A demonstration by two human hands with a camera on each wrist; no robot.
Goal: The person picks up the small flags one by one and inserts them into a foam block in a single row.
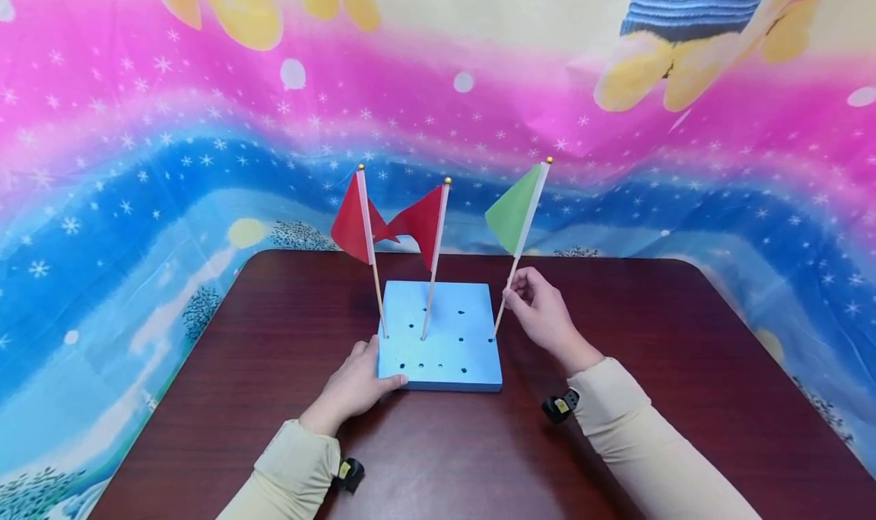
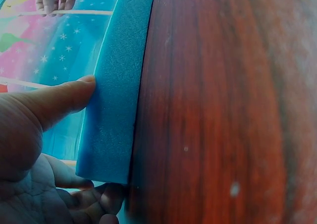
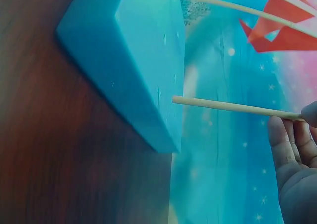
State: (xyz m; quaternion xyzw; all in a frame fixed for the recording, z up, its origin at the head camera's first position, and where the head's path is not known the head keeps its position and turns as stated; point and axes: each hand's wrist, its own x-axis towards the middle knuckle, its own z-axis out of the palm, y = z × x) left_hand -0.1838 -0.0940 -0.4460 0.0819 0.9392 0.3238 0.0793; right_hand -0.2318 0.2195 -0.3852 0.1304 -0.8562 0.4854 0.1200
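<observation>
A blue foam block with small holes in its top lies on the table. Two red flags, one on the left and one in the middle, stand in it on thin wooden sticks. My left hand grips the block's near left corner, its thumb on the top edge and its fingers along the left side. Pinched in my right hand is the stick of a green flag, tilted slightly right. In the right wrist view this stick's lower end appears just off the block's surface, close to a hole.
The dark wooden table has rounded far corners. Behind it hangs a colourful printed cloth. Each sleeve cuff carries a small black wrist camera, left and right. The two red flags touch or overlap in the head view.
</observation>
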